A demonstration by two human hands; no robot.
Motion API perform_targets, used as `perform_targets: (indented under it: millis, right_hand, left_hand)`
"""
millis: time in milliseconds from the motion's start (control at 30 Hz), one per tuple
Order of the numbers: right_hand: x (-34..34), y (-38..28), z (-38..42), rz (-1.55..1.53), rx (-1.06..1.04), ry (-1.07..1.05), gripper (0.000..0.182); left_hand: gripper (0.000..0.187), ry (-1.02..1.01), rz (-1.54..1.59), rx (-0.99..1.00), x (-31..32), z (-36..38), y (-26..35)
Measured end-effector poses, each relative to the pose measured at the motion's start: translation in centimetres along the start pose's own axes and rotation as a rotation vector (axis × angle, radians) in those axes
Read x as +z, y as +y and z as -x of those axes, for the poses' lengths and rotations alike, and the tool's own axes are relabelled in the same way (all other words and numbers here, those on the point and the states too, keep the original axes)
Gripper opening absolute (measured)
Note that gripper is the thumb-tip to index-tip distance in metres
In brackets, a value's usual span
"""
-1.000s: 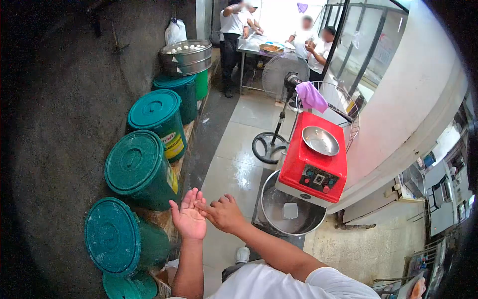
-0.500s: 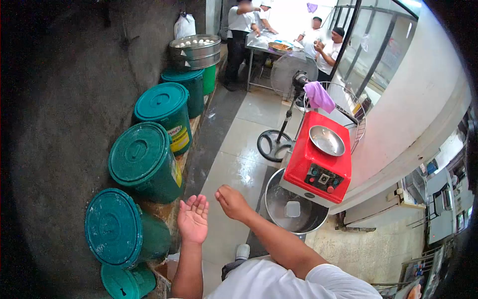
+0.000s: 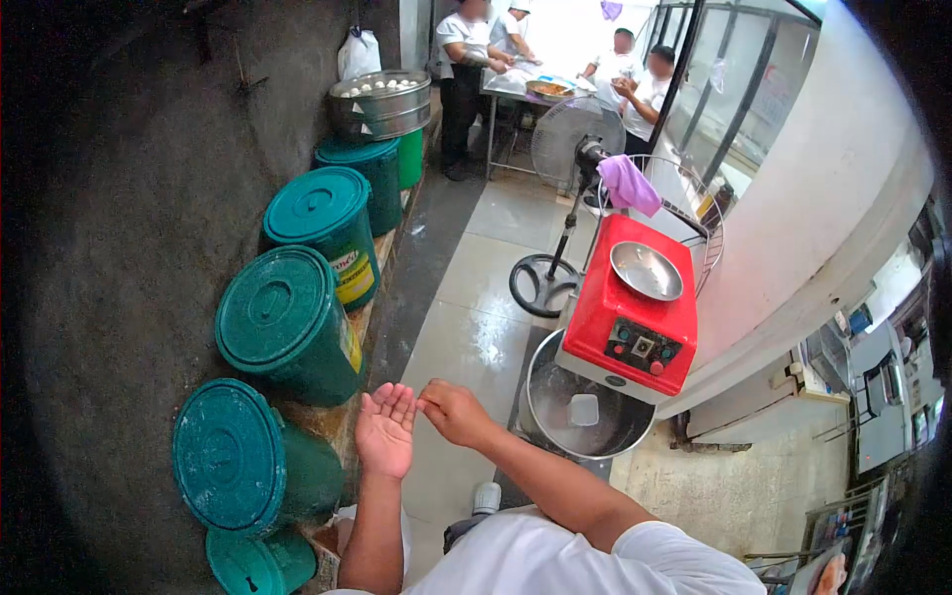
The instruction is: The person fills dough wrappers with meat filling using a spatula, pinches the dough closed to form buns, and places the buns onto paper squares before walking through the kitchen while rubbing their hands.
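Fingers (image 3: 395,402) above walkway (image 3: 468,280); bins (image 3: 275,302) alongside

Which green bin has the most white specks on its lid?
The second bin up from the picture's bottom, left of the left hand. White specks are scattered across its lid; the others look much cleaner.

A mixing machine (image 3: 617,342) is carrying a dish (image 3: 647,271) on its top, and a mixing bowl (image 3: 551,405) is sitting below its near end with a tub (image 3: 584,410) lying inside. To the machine's left, the person's left hand (image 3: 386,434) and right hand (image 3: 456,412) are hovering side by side, while farther left lidded buckets (image 3: 276,305) are standing in a row along a wall (image 3: 119,297). Behind the machine a fan (image 3: 578,141) is standing, with co-workers (image 3: 462,59) standing around a table (image 3: 504,93) farther back.
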State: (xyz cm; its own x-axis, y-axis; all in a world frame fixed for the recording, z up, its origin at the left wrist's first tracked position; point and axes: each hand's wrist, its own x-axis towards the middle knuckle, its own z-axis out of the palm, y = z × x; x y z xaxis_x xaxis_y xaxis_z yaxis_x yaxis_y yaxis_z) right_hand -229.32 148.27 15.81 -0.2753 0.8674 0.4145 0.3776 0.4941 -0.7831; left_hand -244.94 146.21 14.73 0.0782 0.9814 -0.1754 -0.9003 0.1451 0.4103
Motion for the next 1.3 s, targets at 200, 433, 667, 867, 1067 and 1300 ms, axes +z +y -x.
perform_targets:
  millis: [200, 433, 667, 867, 1067, 1300]
  right_hand:
    - [-0.1, -0.8, 0.3, -0.083, 0.03, -0.003, 0.012]
    - [0.5, -0.5, 0.5, -0.009, -0.014, -0.092, 0.016]
    - [0.1, -0.6, 0.7, 0.038, 0.186, -0.228, 0.02]
    - [0.8, 0.1, 0.8, -0.061, 0.089, 0.01, 0.013]
    - [0.4, -0.2, 1.4, -0.282, 0.201, -0.117, 0.018]
    - [1.5, 0.6, 1.4, -0.034, 0.023, -0.297, 0.027]
  left_hand:
    - [0.038, 0.025, -0.003, 0.011, -0.1, 0.1, 0.2]
    - [0.042, -0.047, -0.01, -0.025, -0.3, 0.5, -0.2]
    - [0.047, -0.105, 0.073, -0.053, 0.2, 0.9, 0.4]
    - [0.053, -0.029, 0.03, 0.002, -0.2, 0.9, 0.6]
    - [0.058, 0.083, 0.013, 0.008, -0.7, 0.9, 0.4]
    - [0.063, -0.085, 0.114, 0.052, 0.3, 0.7, 0.4]
